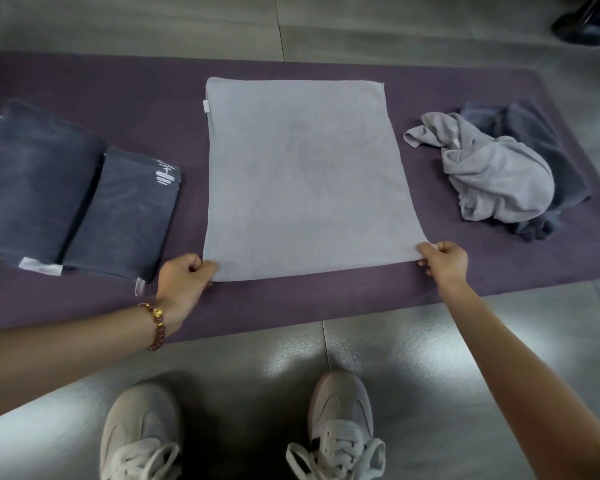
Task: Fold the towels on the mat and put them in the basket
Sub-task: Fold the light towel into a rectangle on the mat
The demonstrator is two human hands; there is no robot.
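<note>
Bottom of frame: two pale lace-up shoes, left shoe (pixel 141 431) and right shoe (pixel 342 420), toes pointing up-frame on a glossy grey tiled floor (pixel 257 368).

Both bare forearms reach up-frame from the lower corners. A beaded bracelet (pixel 156 322) (reddish beads, one gold) sits on the left wrist.

Left hand (pixel 184 277), lower centre-left: fingers curled, pinching the near left corner of the light grey towel (pixel 302 178). Right hand (pixel 444 259), lower centre-right: fingers curled, pinching the near right corner of the same towel. The near edge runs taut between the two hands.

The towel lies flat in the centre of the frame on the purple mat (pixel 291 303), a smooth rectangle with its long sides running up-frame. A small white tag (pixel 205 107) sticks out at its upper left edge.

Left of frame, on the mat: two folded dark grey towels side by side and touching, the larger folded towel (pixel 35 181) at the frame edge and the smaller folded towel (pixel 125 209) just beside the flat one. The smaller shows a white printed mark at its far end.

Right of frame, on the mat: a crumpled light grey towel (pixel 492 171) heaped on an unfolded dark grey towel (pixel 534 126), apart from the flat towel.

Upper right corner, on the floor beyond the mat: a black shoe (pixel 586 19), partly cut off.
</note>
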